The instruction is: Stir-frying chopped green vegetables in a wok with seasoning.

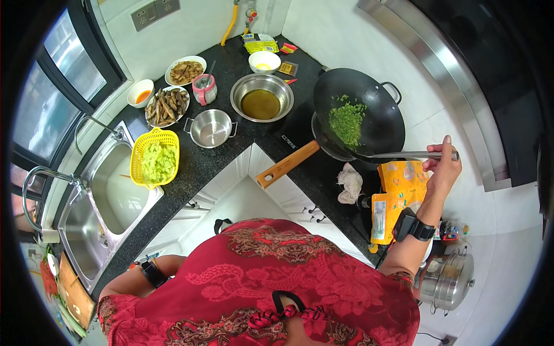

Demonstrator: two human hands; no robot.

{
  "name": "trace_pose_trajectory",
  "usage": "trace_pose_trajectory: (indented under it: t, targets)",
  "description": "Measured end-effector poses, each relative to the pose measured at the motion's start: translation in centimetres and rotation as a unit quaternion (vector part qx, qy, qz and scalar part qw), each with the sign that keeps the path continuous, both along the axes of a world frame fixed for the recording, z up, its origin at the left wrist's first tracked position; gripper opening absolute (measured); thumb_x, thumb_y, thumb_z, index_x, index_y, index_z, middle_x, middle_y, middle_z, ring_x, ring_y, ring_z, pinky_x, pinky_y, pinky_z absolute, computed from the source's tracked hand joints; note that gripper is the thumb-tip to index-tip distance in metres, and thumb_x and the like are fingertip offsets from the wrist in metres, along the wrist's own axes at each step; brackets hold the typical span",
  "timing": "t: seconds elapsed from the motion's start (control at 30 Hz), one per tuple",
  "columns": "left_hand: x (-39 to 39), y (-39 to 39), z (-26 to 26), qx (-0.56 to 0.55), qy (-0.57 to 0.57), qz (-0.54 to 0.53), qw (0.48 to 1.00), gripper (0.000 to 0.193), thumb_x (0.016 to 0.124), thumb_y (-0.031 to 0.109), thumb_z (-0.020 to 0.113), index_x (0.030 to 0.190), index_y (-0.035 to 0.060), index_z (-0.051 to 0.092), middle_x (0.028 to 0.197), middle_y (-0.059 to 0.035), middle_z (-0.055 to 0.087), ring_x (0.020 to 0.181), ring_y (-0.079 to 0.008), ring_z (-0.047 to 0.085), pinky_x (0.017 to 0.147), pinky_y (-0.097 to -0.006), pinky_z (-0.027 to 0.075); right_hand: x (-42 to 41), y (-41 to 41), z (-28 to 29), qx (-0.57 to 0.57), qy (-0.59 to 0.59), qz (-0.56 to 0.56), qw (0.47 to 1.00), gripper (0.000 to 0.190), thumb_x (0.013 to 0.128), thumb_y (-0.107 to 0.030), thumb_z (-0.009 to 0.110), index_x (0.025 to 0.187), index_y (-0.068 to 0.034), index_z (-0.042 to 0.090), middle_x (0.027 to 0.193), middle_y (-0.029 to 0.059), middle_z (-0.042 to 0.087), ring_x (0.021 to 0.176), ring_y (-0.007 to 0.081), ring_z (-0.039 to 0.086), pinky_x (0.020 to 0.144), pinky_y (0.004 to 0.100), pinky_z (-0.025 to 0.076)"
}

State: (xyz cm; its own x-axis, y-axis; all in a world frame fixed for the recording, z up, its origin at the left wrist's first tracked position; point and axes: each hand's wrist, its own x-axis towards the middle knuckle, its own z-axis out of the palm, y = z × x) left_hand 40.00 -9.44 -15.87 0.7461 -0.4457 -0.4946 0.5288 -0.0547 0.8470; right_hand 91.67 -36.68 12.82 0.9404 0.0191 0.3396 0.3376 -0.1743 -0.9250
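Observation:
My right hand grips the metal handle of a cooking utensil, whose far end reaches down into a black wok. Chopped green vegetables lie in the wok, spread over its left side. The wok's wooden handle points toward me, and no hand is on it. My left hand is out of view; only that forearm, with a black band on it, shows beside my body.
A steel basin of brownish oil, a small two-handled steel pot and a yellow basket of cut greens stand left. Plates of small fish and sliced food are behind. Yellow packages and a crumpled cloth lie near my right arm.

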Motion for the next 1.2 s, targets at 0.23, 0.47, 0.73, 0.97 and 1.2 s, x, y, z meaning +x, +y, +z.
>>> trace_pose_trajectory:
  t: [0.23, 0.47, 0.73, 0.97, 1.2]
  targets:
    - [0.1, 0.1, 0.2, 0.007, -0.005, -0.005, 1.0, 0.043, 0.084, 0.025, 0.058, 0.121, 0.0037, 0.051, 0.121, -0.012, 0.055, 0.109, -0.0228, 0.051, 0.091, -0.0343, 0.042, 2.4, 3.1, -3.9, 0.088, 0.01, 0.027, 0.996, 0.026, 0.088, -0.024, 0.057, 0.079, 0.001, 0.055, 0.073, 0.0117, 0.063, 0.046, 0.0138, 0.057, 0.042, 0.0231, 0.047]
    - [-0.2, -0.3, 0.2, 0.008, -0.004, 0.004, 1.0, 0.043, 0.084, 0.024, 0.058, 0.121, 0.0036, 0.05, 0.121, -0.012, 0.055, 0.109, -0.0226, 0.051, 0.091, -0.0342, 0.042, 4.5, 1.2, -3.7, 0.022, -0.017, 0.016, 0.999, 0.019, 0.086, -0.018, 0.056, 0.084, 0.001, 0.056, 0.08, 0.0146, 0.064, 0.052, 0.0165, 0.06, 0.047, 0.0245, 0.05]
    - [-0.3, -0.4, 0.2, 0.007, -0.002, 0.002, 1.0, 0.043, 0.084, 0.023, 0.058, 0.122, 0.0034, 0.05, 0.121, -0.0119, 0.055, 0.109, -0.0225, 0.051, 0.091, -0.0341, 0.042, 4.1, 4.3, -4.9, 0.094, -0.005, 0.14, 0.986, 0.012, 0.086, -0.01, 0.054, 0.087, 0.002, 0.055, 0.088, 0.017, 0.064, 0.06, 0.0198, 0.063, 0.055, 0.0266, 0.053]
    - [-0.3, -0.4, 0.3, 0.003, 0.004, -0.002, 1.0, 0.043, 0.084, 0.023, 0.058, 0.122, 0.0033, 0.05, 0.122, -0.0119, 0.055, 0.109, -0.0224, 0.051, 0.091, -0.034, 0.042, 4.4, 4.9, -5.6, 0.133, 0.022, 0.164, 0.977, 0.013, 0.086, -0.01, 0.054, 0.086, 0.002, 0.054, 0.088, 0.0169, 0.063, 0.059, 0.0198, 0.063, 0.054, 0.0267, 0.053]
    - [-0.1, -0.1, 0.2, -0.001, 0.003, -0.005, 1.0, 0.043, 0.084, 0.022, 0.058, 0.122, 0.0032, 0.05, 0.122, -0.0119, 0.055, 0.109, -0.0222, 0.051, 0.091, -0.0339, 0.043, 2.8, 2.6, -3.9, 0.109, 0.015, 0.101, 0.989, 0.013, 0.086, -0.012, 0.054, 0.085, 0.002, 0.054, 0.084, 0.0165, 0.064, 0.054, 0.0187, 0.062, 0.049, 0.0261, 0.052]
